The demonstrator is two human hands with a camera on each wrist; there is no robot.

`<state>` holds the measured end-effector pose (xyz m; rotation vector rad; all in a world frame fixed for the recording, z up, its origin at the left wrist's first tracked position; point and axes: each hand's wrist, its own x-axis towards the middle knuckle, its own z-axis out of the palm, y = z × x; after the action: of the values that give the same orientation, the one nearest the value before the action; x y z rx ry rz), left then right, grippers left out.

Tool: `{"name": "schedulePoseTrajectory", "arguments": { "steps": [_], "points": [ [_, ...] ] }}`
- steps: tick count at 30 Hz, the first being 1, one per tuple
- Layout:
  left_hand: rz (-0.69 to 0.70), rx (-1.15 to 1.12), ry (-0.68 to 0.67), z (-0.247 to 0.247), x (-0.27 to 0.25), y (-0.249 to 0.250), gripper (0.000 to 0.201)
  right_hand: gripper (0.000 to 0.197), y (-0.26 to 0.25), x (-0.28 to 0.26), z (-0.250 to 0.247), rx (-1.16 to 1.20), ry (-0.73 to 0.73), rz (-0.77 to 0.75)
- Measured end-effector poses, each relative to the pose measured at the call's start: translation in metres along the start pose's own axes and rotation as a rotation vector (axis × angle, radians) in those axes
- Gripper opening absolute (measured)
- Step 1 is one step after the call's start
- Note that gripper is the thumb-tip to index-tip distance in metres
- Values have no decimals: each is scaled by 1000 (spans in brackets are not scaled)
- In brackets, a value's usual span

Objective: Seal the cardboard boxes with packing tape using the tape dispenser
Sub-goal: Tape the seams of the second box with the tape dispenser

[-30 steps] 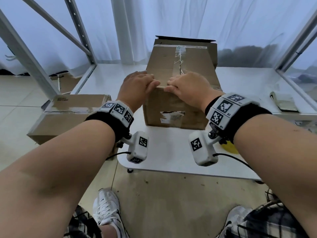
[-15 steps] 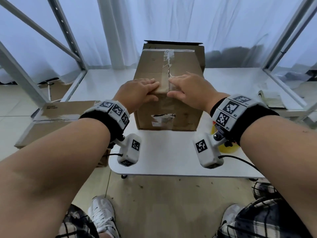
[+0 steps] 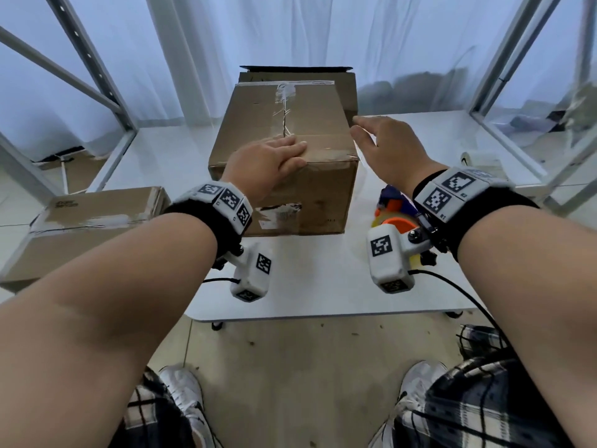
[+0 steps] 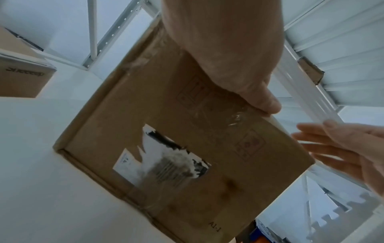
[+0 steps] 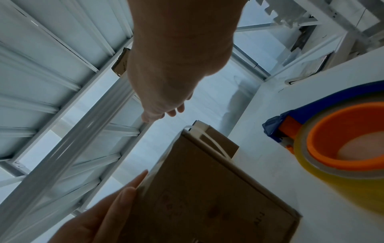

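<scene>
The right wrist hides most of the tape dispenser (image 3: 394,205), apparently blue and orange.

Both forearms reach forward, wristbands up. Left hand (image 3: 269,160) lies palm down, fingers (image 3: 292,150) straight and flat. Right hand (image 3: 386,147) hangs in the air, fingers (image 4: 324,143) extended and slightly spread, apparently touching nothing.

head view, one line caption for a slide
Left hand flat on brown cardboard box, right hand open beside it.
</scene>
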<state>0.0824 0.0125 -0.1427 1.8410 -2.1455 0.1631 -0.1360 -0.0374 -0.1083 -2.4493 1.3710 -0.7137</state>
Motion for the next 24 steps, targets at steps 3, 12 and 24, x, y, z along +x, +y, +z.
{"name": "schedulePoseTrajectory", "arguments": {
  "steps": [3, 12, 24],
  "points": [
    [3, 47, -31, -2, 1, 3, 50, 42, 5, -6, -1, -3, -19, 17],
    [65, -78, -132, -14, 24, 31, 47, 45, 8, -6, -6, 98, -7, 90],
    [113, 155, -85, 9, 16, 27, 61, 39, 19, -8, -3, 147, -39, 116]
  ]
}}
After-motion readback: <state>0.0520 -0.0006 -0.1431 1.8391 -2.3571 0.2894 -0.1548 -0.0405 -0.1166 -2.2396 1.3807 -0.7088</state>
